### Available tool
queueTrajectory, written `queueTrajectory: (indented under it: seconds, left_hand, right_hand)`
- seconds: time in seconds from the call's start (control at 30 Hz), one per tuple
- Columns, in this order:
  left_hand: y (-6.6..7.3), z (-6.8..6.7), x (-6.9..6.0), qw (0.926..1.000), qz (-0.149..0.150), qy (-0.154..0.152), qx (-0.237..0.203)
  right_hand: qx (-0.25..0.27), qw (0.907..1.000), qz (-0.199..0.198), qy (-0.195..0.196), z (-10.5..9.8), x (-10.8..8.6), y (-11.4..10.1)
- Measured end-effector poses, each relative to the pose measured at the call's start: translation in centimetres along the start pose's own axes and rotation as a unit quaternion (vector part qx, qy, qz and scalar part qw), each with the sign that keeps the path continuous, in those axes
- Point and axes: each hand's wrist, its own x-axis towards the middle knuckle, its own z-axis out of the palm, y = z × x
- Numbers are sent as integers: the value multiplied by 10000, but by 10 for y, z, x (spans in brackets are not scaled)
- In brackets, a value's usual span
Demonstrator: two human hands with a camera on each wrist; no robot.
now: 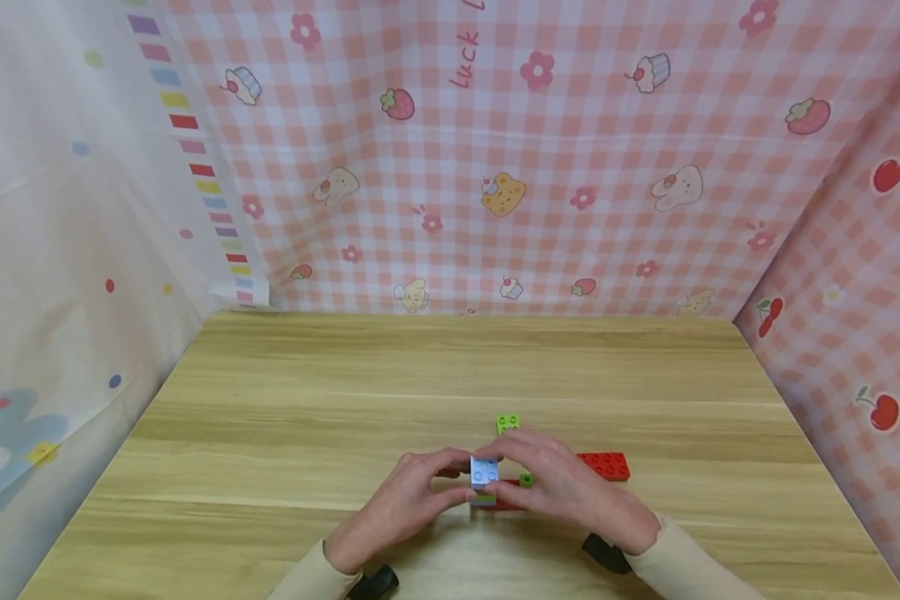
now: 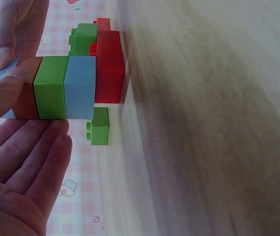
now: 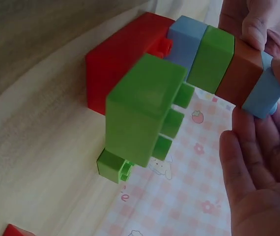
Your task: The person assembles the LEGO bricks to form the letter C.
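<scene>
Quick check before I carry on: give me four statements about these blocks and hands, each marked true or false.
1. The top block of the tower is light blue. True.
2. The tower stands directly on the table. False: its bottom light blue block sits on a red base block.
3. The left hand and right hand both touch the tower. True.
4. The orange-brown block is the tower's lowest. False: the orange-brown block is directly under the top block.
</scene>
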Motion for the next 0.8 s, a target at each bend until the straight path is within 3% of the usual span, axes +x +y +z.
queueTrajectory:
  seconds: [0.4, 0.8]
  left_hand:
    - [0, 2, -1, 9998, -198, -32, 96]
    - [4, 3, 0, 9984, -534, -142, 101]
  right_hand:
    - [-225, 9940, 1027, -309, -11, -12, -12]
    - [-934, 9899, 1049, 179, -24, -40, 8]
